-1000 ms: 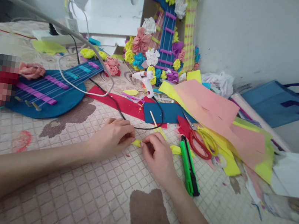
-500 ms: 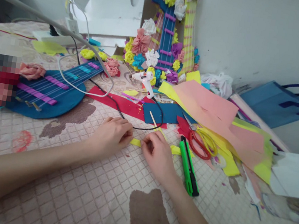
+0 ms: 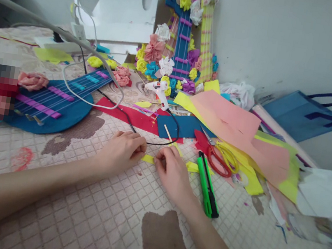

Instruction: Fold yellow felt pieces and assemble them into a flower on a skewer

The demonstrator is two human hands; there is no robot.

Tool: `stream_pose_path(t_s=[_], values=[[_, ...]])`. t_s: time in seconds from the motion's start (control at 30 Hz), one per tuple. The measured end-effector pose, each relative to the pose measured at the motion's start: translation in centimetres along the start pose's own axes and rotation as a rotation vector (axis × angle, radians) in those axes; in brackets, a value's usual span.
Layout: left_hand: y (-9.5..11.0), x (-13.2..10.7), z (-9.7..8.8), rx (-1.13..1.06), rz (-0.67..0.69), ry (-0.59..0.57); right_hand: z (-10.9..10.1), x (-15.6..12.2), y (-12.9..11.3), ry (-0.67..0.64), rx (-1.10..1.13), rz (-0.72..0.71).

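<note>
A narrow yellow felt strip lies on the checked mat between my two hands. My left hand is closed, its fingertips pinching the strip's left end. My right hand is closed too, pinching the strip from the right, and the strip runs on under it to about. A green utility knife lies just right of my right hand. Red-and-yellow scissors rest beyond the knife.
A white glue gun stands behind my hands, its black cord looping close to them. A blue felt guitar lies at the left, a flower-covered guitar leans on the wall, and pink and yellow felt sheets pile up at the right.
Both hands have stayed on the yellow strip with only slight shifts of the fingers. The view has tilted a little.
</note>
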State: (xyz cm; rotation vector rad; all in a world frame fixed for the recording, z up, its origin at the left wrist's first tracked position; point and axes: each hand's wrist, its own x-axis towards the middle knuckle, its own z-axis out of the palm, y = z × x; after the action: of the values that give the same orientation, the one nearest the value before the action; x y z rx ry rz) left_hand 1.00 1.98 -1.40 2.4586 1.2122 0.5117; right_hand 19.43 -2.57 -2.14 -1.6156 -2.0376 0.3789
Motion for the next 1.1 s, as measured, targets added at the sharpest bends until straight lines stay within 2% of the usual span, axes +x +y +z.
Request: stream_pose_path(t_s=[0.1, 0.2, 0.3, 0.5, 0.63, 0.73, 1.0, 1.1], values=[[-0.2, 0.0, 0.0, -0.133, -0.007, 0.037, -0.3, -0.1, -0.1, 0.018, 0.068, -0.003], [-0.1, -0.2, -0.4, -0.359, -0.020, 0.060, -0.7, -0.5, -0.5, 0.055, 0.210, 0.010], [0.5, -0.5, -0.9, -0.548, -0.083, -0.010, -1.0, -0.9, -1.1, 0.047, 0.348, 0.068], [0.9, -0.5, -1.4, -0.782, -0.261, -0.146, -1.2, -1.2, -1.4, -0.019, 0.582, 0.196], [0.6, -0.3, -1.4, -0.814, -0.279, -0.186, -1.0, -1.4, -1.2, -0.073, 0.660, 0.206], [0.6, -0.3, -1.5, -0.803, -0.273, -0.186, -0.8, -1.4, -1.3, -0.131, 0.630, 0.204], [0.7, -0.4, -1.5, -0.820, -0.282, -0.201, -0.8, -1.3, -1.6, -0.087, 0.614, 0.219], [0.4, -0.3, -1.6, -0.832, -0.304, -0.190, -1.1, -1.5, -1.7, -0.117, 0.681, 0.279]])
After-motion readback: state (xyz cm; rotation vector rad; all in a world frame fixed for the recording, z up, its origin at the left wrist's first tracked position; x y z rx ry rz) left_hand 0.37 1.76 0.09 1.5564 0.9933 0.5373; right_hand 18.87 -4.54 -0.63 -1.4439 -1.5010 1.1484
